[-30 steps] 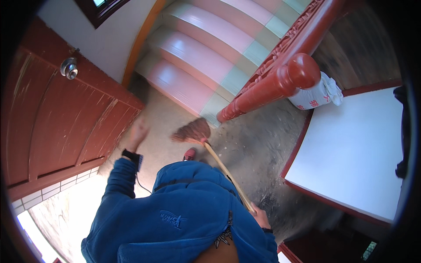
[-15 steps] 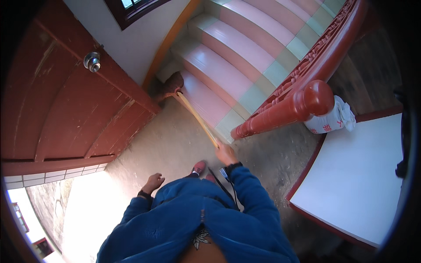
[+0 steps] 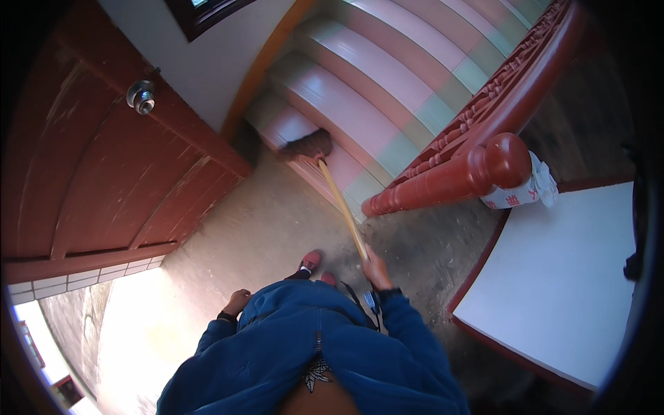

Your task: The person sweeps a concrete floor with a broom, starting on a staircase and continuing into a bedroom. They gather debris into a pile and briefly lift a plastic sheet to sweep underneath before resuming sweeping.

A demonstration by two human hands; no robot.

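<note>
The broom (image 3: 338,198) is gripped by the right hand (image 3: 376,270), stairs (image 3: 366,93) ahead — the left hand's (image 3: 237,303) state cannot be told.

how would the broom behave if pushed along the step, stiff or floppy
The broom probably has a stiff handle, since it runs straight from the right hand to the head. The brush-like head would likely bend more than the handle. It is probably light, as one hand holds it; it may slide easily on the glossy step.

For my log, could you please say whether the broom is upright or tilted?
Tilted: the handle slants from the right hand to the bristles at the stairs.
</note>
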